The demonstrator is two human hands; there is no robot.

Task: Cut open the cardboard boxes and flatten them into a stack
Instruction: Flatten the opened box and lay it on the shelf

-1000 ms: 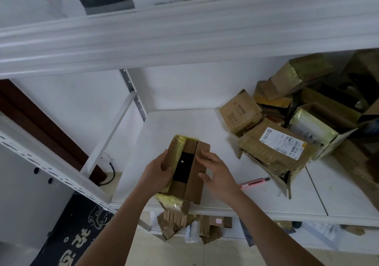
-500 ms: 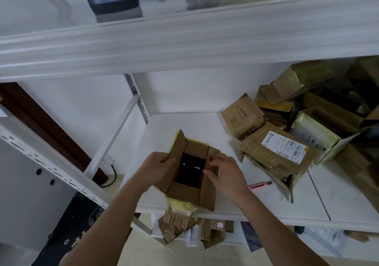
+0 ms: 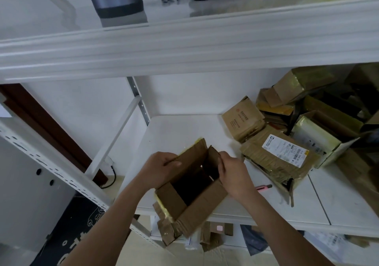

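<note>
Both hands hold an opened cardboard box (image 3: 190,196) over the near edge of the white shelf (image 3: 184,130): the left hand (image 3: 159,168) grips its left flap, the right hand (image 3: 231,175) pinches its right flap. More boxes (image 3: 287,142) are piled at right.

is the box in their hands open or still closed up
Open. The box has its flaps spread apart, showing a dark hollow inside. The left hand holds one flap, the right hand grips the opposite one. It is not yet flattened.
</note>
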